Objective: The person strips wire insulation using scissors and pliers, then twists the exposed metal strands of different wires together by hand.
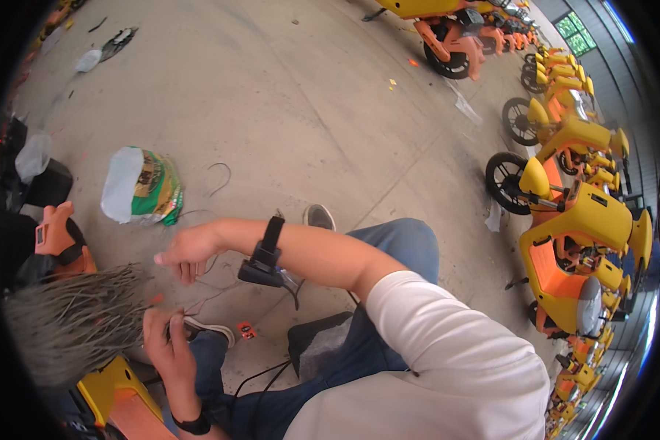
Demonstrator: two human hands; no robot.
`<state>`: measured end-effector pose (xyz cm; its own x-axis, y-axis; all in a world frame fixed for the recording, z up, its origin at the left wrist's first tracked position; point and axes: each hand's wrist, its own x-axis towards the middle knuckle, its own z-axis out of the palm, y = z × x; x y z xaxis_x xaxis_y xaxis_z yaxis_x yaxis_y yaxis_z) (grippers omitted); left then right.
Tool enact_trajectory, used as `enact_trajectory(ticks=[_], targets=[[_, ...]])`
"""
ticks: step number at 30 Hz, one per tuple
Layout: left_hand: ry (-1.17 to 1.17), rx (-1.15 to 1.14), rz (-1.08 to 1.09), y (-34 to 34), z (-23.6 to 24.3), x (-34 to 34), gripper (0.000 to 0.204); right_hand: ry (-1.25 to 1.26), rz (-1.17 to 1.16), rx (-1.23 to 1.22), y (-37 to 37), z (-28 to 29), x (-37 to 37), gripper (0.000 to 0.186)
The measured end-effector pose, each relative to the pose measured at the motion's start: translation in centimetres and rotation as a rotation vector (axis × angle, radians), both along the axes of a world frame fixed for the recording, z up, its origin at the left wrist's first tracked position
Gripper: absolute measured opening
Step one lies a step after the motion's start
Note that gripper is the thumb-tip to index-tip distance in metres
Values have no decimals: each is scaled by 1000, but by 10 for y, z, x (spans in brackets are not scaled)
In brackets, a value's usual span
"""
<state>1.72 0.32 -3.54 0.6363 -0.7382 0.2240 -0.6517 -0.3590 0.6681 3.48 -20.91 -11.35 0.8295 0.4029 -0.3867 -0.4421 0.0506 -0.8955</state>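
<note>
Right hand (188,251), curled, and left hand (170,343), fingers bent, near the grey wire bundle (77,319) at far left, its outer end blurred; whether either grips anything cannot be told.

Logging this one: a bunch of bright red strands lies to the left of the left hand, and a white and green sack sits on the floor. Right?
Not quite: the head view shows the strands left of the left hand are grey, not bright red. The sack is as stated.
</note>
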Motion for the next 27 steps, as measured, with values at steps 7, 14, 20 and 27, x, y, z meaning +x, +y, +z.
enact_trajectory(ticks=[7,14,20,27], targets=[[372,-166,61,-4,11,-21,14,-109,117,-75,17,92,-65,52],[740,-254,7,-15,22,-41,27,-135,-233,-132,12,109,-120,37],[544,-218,21,-12,11,-40,29,-243,-137,-362,14,108,-112,36],[476,-56,-13,-11,18,-34,36,-302,-72,-511,28,110,-117,35]])
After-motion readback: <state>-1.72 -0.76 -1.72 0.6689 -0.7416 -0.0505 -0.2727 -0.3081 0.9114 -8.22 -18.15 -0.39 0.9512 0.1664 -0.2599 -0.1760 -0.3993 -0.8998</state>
